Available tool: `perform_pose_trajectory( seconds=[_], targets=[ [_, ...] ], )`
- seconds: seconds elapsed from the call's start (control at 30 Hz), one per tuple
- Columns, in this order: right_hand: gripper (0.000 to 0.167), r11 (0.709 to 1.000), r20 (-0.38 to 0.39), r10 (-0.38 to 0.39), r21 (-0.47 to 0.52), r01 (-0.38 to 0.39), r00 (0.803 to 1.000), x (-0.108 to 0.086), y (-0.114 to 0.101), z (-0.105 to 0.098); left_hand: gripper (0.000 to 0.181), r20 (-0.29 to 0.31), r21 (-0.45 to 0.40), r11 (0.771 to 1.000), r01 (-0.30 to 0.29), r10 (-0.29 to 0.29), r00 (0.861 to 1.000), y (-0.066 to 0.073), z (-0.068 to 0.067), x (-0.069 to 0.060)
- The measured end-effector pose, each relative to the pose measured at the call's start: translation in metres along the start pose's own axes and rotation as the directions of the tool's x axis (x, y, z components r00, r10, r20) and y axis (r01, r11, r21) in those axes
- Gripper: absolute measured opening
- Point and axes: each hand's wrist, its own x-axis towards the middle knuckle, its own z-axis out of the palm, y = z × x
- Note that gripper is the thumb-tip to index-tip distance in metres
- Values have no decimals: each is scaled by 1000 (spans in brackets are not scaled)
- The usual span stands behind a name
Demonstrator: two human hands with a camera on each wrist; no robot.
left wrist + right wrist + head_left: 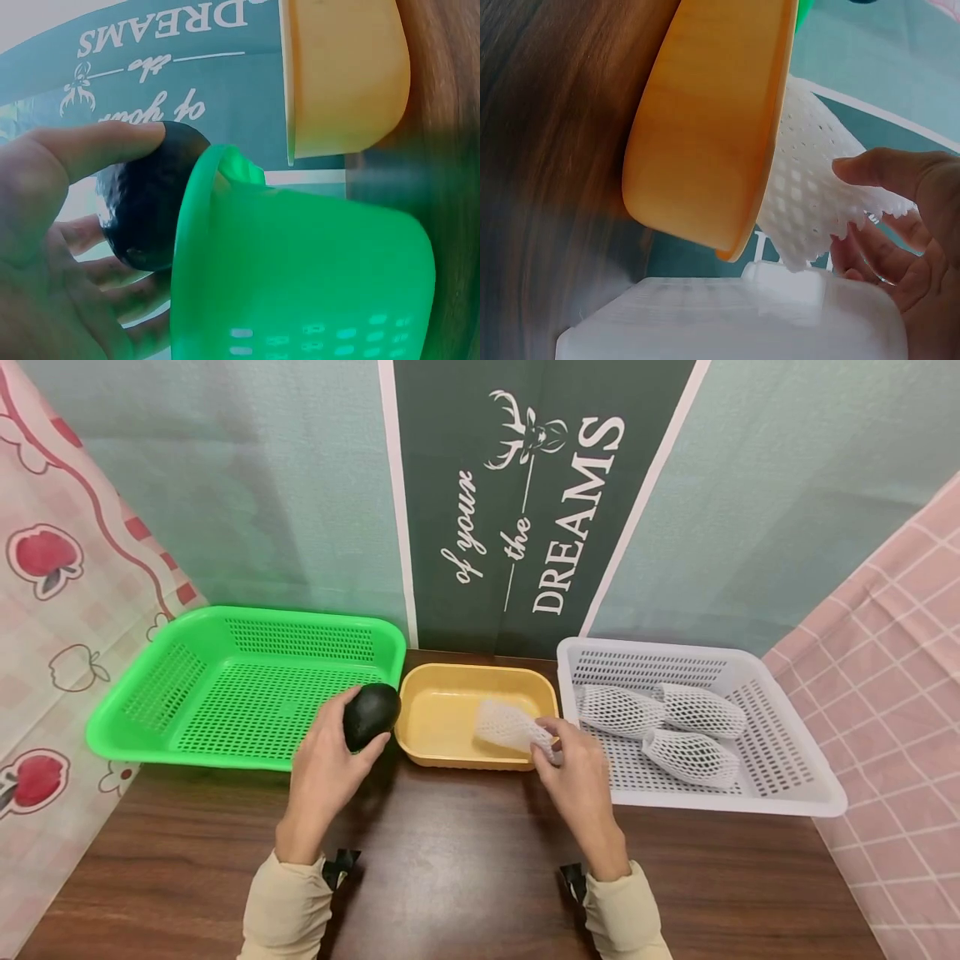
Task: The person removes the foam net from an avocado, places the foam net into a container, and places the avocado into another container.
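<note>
My left hand (pixel 327 758) grips a dark, egg-shaped avocado (pixel 372 717) between thumb and fingers, at the near right corner of the green basket (pixel 247 758). In the left wrist view the avocado (pixel 154 196) shows slightly bumpy skin above the basket's rim. A white foam net sleeve (pixel 504 725) hangs from my right hand (pixel 576 768), pinched at its right end over the yellow bin (pixel 438 722). Seen from the right wrist, the sleeve (pixel 802 180) lies against the bin's rim with the thumb on it; no fruit shows inside.
At the right, a white basket (pixel 798 760) holds several net-wrapped pieces, one being the nearest wrapped piece (pixel 692 760). The yellow bin stands between the two baskets on a brown wooden table (pixel 450 877). Behind them hangs a green printed cloth (pixel 487 610).
</note>
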Motion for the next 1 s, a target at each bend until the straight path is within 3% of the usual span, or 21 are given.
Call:
perform_pose_trajectory(
  seconds=[0.17, 0.4, 0.57, 0.73, 1.0],
  targets=[
    [28, 997, -7, -77, -24, 77, 997, -2, -2, 5, 73, 27, 35, 997, 62, -63, 998, -2, -3, 2],
    [22, 998, 105, -50, -41, 55, 993, -4, -7, 5, 73, 71, 91, 988, 127, -133, 988, -9, -8, 2],
    [18, 996, 114, -62, -58, 69, 991, -5, -6, 5, 70, 97, 124, 978, 167, -180, 979, -11, -10, 2],
    [15, 995, 62, -86, -48, 89, 994, -5, -5, 8, 68, 131, 169, 967, 191, -214, 968, -14, -11, 1],
    [17, 996, -90, -75, -57, 70, 993, -6, -6, 13, 68, 177, 181, 958, 221, -253, 951, -17, -11, 2]
  ],
)
